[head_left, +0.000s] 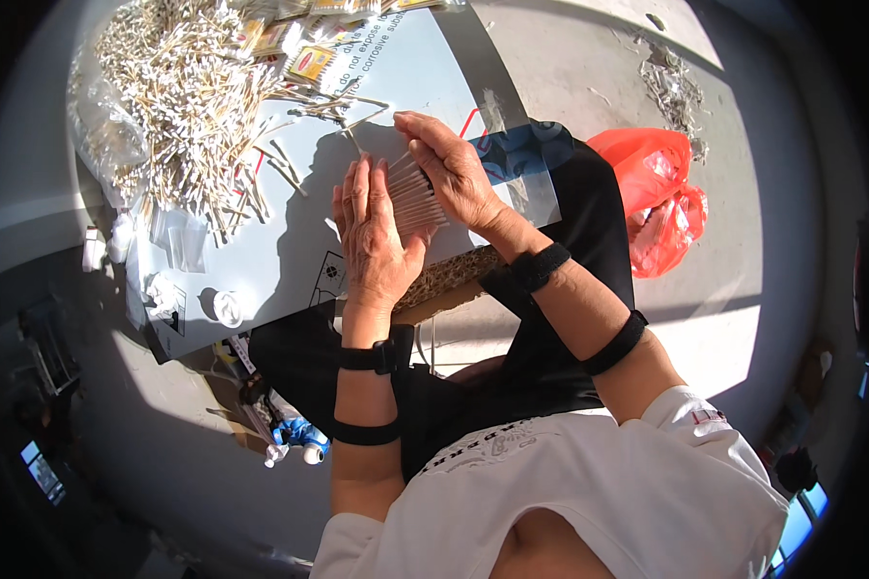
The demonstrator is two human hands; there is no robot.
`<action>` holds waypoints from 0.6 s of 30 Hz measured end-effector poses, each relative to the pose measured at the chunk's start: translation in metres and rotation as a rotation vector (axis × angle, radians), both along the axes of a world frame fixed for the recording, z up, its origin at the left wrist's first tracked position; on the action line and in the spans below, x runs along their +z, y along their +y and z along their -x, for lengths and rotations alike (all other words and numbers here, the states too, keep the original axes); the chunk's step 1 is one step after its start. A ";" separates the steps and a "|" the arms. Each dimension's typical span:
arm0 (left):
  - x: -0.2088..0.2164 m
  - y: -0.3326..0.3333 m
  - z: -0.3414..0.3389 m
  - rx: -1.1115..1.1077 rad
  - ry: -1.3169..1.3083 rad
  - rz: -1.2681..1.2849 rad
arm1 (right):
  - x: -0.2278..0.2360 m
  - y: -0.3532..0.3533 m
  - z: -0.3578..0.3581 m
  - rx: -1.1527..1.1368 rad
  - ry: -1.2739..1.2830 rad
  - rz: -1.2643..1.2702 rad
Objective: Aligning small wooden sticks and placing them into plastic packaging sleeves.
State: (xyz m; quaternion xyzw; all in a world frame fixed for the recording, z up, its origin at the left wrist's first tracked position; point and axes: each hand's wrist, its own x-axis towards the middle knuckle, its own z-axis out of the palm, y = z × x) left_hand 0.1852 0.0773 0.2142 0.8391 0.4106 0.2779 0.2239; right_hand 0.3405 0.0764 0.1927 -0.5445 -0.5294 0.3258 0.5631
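Observation:
A sheaf of cotton swabs (415,201) lies between my two hands, low over the near part of the grey table. My left hand (375,236) presses its left side with long, nearly straight fingers. On the other side, my right hand (457,181) curves against the sheaf, its fingers bent toward the far end. The palms face each other and hide part of the swabs. Just beyond my fingertips, a few single swabs (365,121) lie loose. To the far left is a large heap of cotton swabs (188,106).
Flat printed packets (311,64) lie along the heap's right side. A clear plastic bag (106,125) edges the heap. Near the table's front left are a white round piece (228,309) and white scraps (161,291). A red plastic bag (661,183) sits on the floor at right.

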 end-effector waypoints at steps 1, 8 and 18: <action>0.001 -0.001 0.004 -0.026 0.132 -0.033 | 0.003 0.002 0.000 0.040 -0.058 -0.018; -0.011 0.006 0.006 0.017 0.116 0.024 | 0.002 -0.012 0.010 0.066 0.059 0.079; -0.020 0.013 -0.028 0.160 -0.318 0.161 | -0.003 -0.012 0.029 -0.140 0.231 0.000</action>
